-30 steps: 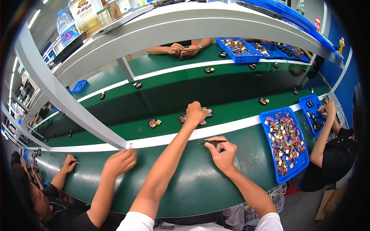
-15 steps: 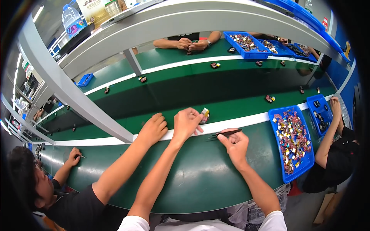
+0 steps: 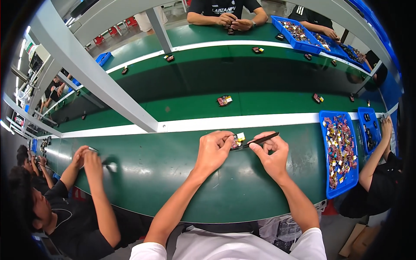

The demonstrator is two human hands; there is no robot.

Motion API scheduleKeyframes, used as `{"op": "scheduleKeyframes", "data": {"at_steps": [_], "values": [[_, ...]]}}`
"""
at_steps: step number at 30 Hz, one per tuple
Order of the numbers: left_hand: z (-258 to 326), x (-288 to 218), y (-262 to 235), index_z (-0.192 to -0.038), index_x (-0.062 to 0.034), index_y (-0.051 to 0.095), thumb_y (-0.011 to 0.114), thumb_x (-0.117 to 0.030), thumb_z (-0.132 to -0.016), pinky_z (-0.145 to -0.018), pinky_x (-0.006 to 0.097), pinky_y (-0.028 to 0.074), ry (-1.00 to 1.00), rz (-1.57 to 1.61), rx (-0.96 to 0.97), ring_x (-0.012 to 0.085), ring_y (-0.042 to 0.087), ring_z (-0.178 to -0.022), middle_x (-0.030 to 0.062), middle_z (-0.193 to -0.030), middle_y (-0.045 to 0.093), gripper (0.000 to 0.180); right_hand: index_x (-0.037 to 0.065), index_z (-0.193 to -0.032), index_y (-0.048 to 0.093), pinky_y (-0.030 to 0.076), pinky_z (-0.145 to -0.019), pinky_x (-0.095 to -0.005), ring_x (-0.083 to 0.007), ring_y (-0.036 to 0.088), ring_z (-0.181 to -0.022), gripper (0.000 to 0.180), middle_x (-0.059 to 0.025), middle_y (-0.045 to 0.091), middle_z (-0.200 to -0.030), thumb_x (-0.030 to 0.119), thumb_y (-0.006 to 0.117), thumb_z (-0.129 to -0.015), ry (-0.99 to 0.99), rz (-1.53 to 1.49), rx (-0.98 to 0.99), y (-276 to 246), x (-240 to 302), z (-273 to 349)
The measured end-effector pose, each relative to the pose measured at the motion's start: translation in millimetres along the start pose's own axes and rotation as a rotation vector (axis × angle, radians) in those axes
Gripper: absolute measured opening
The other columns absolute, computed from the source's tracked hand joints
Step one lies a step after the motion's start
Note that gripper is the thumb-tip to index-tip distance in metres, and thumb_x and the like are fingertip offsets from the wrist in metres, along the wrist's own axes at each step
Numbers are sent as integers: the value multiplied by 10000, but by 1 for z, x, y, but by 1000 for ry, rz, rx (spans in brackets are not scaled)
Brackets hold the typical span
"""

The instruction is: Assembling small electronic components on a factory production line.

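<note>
My left hand [image 3: 213, 152] pinches a small electronic part [image 3: 238, 141] with a dark body, reddish and yellow pieces and a white tab. It is held just above the green worktable [image 3: 242, 186], in front of the white rail. In my right hand [image 3: 274, 157] is a pair of black tweezers [image 3: 264, 138], closed between thumb and fingers. Their tips point left and reach the part's right side; whether they grip anything is too small to tell.
Beyond the white rail [image 3: 195, 123], a similar part [image 3: 224, 101] lies on the green conveyor belt. A blue tray [image 3: 322, 151] heaped with small pieces stands to the right, near a person's arm. A neighbour's hands [image 3: 89, 158] work at the left; a grey post [image 3: 108, 93] rises nearby.
My left hand has drawn back from the belt over the rail, bringing the part to the tweezers. The neighbour's arm at the left has pulled away from the rail. The view has shifted.
</note>
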State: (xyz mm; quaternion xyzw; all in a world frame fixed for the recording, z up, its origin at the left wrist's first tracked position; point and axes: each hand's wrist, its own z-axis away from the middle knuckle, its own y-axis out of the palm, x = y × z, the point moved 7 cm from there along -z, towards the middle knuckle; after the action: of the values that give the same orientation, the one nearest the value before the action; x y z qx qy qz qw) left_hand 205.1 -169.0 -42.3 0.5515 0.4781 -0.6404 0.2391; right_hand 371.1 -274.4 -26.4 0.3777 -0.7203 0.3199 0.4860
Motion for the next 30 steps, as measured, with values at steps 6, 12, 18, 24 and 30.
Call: {"op": "scheduleKeyframes", "data": {"at_steps": [6,12,18,24,30], "values": [[4,-2,6,-1021,72,730,664,-84,-937,-505,281,447,97,-51,-11,102,577,-533,87,-767,673,189,-14,-967,674,285,-471,-177,22,368,-515,172,27,661,-721,-18,782,-832,29,-6,-20,-5,-12,1],[5,-9,9,-1009,69,729,666,-87,-941,-525,291,446,129,-100,-1,103,579,-538,85,-769,673,182,-19,-967,674,263,-461,-182,29,350,-518,180,22,675,-734,-20,788,-826,75,-7,-16,-6,-16,1],[6,-8,14,-1022,76,723,657,-74,-954,-488,279,472,165,-64,-18,126,628,-570,101,-805,668,178,-30,-973,664,313,-484,-169,29,438,-564,173,-9,689,-767,-28,778,-843,171,-92,6,-6,-25,1],[11,-13,17,-1053,78,718,645,-53,-964,-425,258,480,118,73,4,139,655,-602,107,-878,678,174,-49,-989,650,528,-663,-203,-101,694,-773,177,-105,726,-828,-40,765,-854,382,-223,1,-6,-29,2],[11,-14,18,-1073,72,720,636,-29,-963,-479,260,499,185,45,-1,139,654,-603,112,-893,685,171,-57,-990,641,562,-741,-235,-159,729,-832,178,-141,738,-874,-52,756,-854,440,-254,8,-8,-24,1]]}}
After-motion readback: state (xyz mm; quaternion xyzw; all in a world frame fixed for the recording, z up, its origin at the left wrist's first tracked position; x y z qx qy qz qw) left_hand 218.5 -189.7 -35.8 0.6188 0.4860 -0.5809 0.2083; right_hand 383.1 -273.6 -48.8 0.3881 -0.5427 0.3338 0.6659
